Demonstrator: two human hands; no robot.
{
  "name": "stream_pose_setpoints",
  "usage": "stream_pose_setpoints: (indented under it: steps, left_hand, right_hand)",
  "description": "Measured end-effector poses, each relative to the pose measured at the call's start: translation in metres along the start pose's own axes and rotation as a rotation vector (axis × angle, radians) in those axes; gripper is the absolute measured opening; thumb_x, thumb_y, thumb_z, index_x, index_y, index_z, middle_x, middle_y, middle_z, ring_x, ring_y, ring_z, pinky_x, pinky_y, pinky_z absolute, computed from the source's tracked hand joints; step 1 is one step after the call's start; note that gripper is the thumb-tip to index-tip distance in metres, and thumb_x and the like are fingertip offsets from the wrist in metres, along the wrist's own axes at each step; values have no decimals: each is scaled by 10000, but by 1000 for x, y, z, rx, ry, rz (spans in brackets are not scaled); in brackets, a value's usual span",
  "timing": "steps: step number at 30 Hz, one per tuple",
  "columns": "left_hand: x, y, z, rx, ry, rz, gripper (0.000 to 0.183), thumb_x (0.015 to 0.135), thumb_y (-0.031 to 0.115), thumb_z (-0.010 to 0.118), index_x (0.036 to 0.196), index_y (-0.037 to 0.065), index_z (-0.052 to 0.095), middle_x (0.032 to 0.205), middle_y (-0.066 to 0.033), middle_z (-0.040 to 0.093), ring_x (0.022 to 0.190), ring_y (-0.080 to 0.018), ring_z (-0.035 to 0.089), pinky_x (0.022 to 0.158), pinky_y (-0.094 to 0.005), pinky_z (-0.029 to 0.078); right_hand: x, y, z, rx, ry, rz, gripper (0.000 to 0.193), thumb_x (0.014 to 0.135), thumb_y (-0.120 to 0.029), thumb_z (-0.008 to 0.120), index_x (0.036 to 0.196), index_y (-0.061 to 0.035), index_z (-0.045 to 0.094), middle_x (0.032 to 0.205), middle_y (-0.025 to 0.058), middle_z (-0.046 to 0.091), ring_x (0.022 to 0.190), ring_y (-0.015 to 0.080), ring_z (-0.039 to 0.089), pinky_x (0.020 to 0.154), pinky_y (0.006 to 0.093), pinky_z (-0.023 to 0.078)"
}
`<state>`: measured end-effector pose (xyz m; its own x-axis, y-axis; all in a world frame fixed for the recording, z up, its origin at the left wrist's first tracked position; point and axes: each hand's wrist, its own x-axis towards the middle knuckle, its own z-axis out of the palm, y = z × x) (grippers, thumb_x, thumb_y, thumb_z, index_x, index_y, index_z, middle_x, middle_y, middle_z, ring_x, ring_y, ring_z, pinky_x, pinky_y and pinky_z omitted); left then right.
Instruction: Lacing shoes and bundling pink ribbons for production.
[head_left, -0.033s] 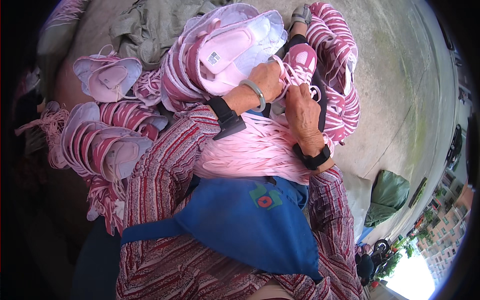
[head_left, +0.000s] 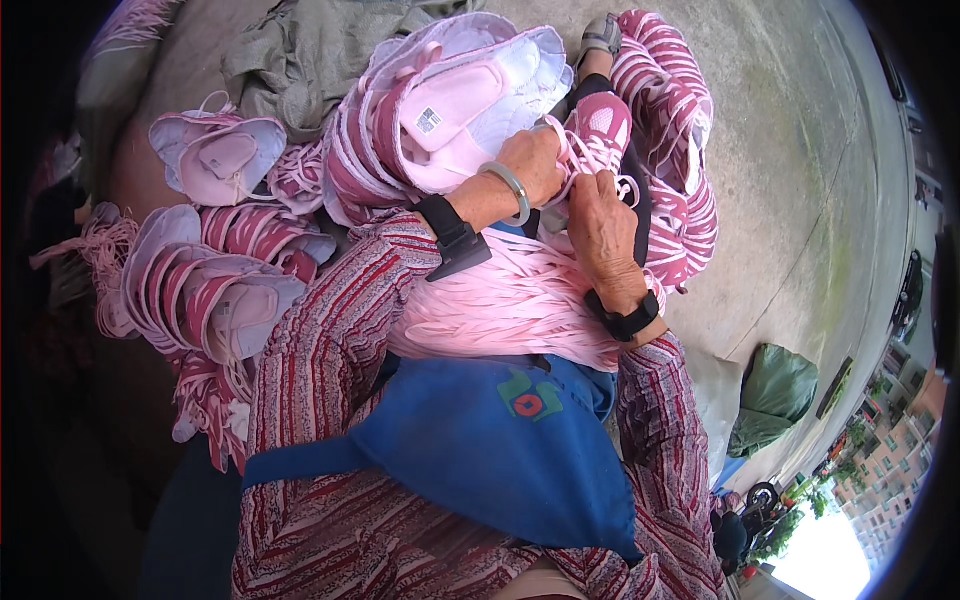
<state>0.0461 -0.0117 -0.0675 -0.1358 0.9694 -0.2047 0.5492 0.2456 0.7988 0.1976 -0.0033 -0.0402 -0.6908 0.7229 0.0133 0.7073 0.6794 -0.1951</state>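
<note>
A pink shoe upper (head_left: 600, 118) with a dark pink toe and mesh panels lies in front of me, with a pale pink shoelace (head_left: 597, 152) running through its eyelets. My left hand (head_left: 533, 165) is closed on the lace at the shoe's left side. From below, my right hand (head_left: 604, 225) pinches the lace, and a loop stands out just right of its fingers. Its fingertips are partly hidden. Across my lap lies a thick bundle of pink laces (head_left: 490, 305), over a blue apron (head_left: 480, 430).
Nested pink uppers (head_left: 455, 105) stand left of my hands, and a long curved row of uppers (head_left: 685, 215) lies to the right. More uppers (head_left: 225, 305) are heaped at far left. Grey cloth (head_left: 300, 65) lies beyond. A green covered bundle (head_left: 780, 385) sits on the concrete (head_left: 790, 200).
</note>
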Motion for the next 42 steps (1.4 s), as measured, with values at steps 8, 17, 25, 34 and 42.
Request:
stream_pose_setpoints:
  steps: [8, 17, 25, 34, 42]
  left_hand:
    - [17, 1, -1, -45, -111, -72, 265, 695, 44, 653, 949, 3, 591, 886, -165, 673, 847, -323, 651, 762, -371, 504]
    - [-29, 18, -43, -310, 59, 14, 198, 726, 78, 703, 881, 20, 594, 802, -126, 646, 761, -218, 638, 709, -311, 506]
    - [-60, -32, -153, 257, 527, -152, 566, 730, 235, 691, 1228, 24, 526, 1206, -205, 562, 1126, -315, 537, 958, -365, 417]
    - [-69, -65, -163, 148, 476, -361, 571, 747, 218, 538, 1281, 21, 489, 1270, -245, 508, 1178, -382, 493, 1013, -390, 379]
    - [-70, -55, -192, 128, 648, -398, 383, 747, 133, 475, 1077, 41, 647, 1040, -250, 630, 1008, -408, 590, 880, -416, 464]
  right_hand:
    - [9, 44, -23, -163, -56, -35, 100, 800, -37, 533, 876, -25, 468, 849, 148, 487, 669, 324, 607, 528, 395, 495]
    - [41, 90, -4, 271, 99, 263, 340, 841, -246, 627, 998, 52, 581, 888, 220, 577, 786, 368, 589, 719, 429, 481]
    - [0, 57, -3, 569, -80, 235, 463, 846, -293, 609, 1119, 69, 516, 918, 256, 581, 839, 385, 584, 747, 429, 473]
    - [-27, 28, -12, 574, -223, 347, 402, 784, -140, 592, 1141, 19, 497, 1024, 276, 600, 978, 424, 590, 825, 438, 461]
    - [12, 17, -71, 480, 220, 91, 451, 744, -44, 507, 1191, 14, 511, 950, 250, 607, 884, 409, 598, 797, 433, 466]
